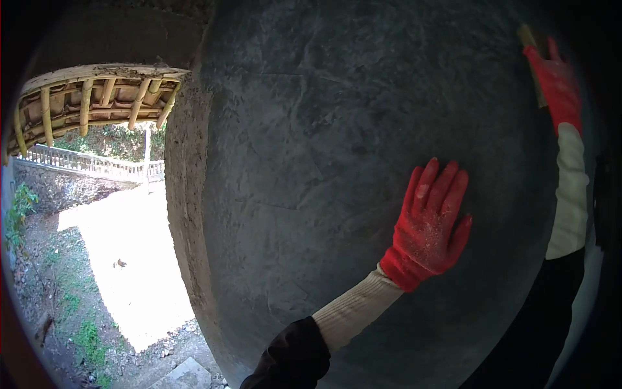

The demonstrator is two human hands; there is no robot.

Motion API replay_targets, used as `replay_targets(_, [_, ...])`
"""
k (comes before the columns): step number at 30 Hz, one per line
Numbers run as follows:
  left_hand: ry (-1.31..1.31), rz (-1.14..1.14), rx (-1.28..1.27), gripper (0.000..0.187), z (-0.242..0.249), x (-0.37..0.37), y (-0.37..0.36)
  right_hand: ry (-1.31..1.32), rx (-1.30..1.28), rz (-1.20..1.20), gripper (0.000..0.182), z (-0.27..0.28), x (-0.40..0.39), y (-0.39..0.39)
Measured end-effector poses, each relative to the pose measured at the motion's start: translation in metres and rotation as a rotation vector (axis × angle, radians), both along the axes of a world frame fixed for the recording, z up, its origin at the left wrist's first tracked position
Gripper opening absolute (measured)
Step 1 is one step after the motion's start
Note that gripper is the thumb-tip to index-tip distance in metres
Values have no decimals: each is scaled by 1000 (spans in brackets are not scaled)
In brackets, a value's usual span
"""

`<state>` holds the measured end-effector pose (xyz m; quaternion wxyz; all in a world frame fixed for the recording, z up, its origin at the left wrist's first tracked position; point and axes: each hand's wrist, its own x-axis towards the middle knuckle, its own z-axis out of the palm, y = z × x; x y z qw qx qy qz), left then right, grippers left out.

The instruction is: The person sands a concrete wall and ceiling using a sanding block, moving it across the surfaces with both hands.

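Note:
My left hand (429, 223), in a red glove with pale dust on it, lies flat against the dark grey plastered wall (291, 149). Its fingers are stretched out, and it holds nothing. At the upper right my right hand (558, 81), also red-gloved, grips a narrow, flat wooden board (541, 84) by the wall. The board is seen nearly edge-on, and part of it is hidden behind the glove. The plaster shows faint ridges and smear marks.
The wall ends at a rough, bare edge (188, 194) on the left. Beyond it are a tiled roof (97, 104) on bamboo poles, a railing (97, 164) and sunlit ground (136, 259) well below. A pale slab (186, 376) lies at the bottom.

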<state>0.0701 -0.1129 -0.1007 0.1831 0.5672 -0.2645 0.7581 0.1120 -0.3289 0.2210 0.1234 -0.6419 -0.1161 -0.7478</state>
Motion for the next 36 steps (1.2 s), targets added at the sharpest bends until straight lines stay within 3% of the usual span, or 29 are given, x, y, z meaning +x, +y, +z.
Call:
replay_targets(1, [3,-12,4,66,0,-2,1,-47,-163,-282,75,-26,-11,20])
replay_targets(2, [-27,-27,-11,69,-2,-5,6,-231,-179,-36,74,-66,-23,65])
replay_targets(3, [-52,-44,-25,71,-5,-7,8,-329,-393,32,73,-106,-37,99])
replay_targets(5, [-108,-96,-64,71,-11,1,13,-278,-713,141,74,-163,-65,138])
replay_targets(8, [-163,-130,-102,72,-17,9,15,-197,-618,137,77,-146,-61,118])
replay_targets(9, [-165,-102,-108,71,-18,11,17,-295,-510,97,79,-124,-46,98])
replay_targets(11, [-171,-116,-79,71,-21,14,19,-85,-101,30,74,-99,-65,60])
replay_targets(12, [-176,-123,-53,71,-22,15,20,-90,-100,28,74,-93,-59,54])
replay_targets(14, [-162,-124,-62,70,-21,12,18,-225,205,-100,71,-86,-47,46])
replay_targets(16, [-138,-131,-57,69,-21,10,17,-178,-51,151,78,-96,-42,62])
replay_targets(18, [-167,-101,-72,67,-21,7,18,-159,-486,166,76,-173,-60,101])
replay_targets(20, [-164,-139,-100,67,-23,6,18,-71,-779,260,75,-214,-64,113])
replay_targets(24, [-231,-85,-114,67,-16,-1,38,-243,-577,189,74,-159,-51,61])
replay_targets(27, [-267,-6,-108,64,-1,-15,59,-30,152,93,70,-114,-65,19])
replay_targets(28, [-261,-4,-108,64,5,-16,61,-24,152,94,70,-117,-58,22])
replay_targets(30, [-265,-77,-191,60,18,-15,61,-176,-76,158,73,-129,-37,31])
replay_targets(34, [-281,-111,-176,58,32,-23,57,-108,-770,136,77,-252,-67,89])
replay_targets(36, [-285,-290,-225,57,37,-28,50,-91,-728,147,78,-251,-61,76])
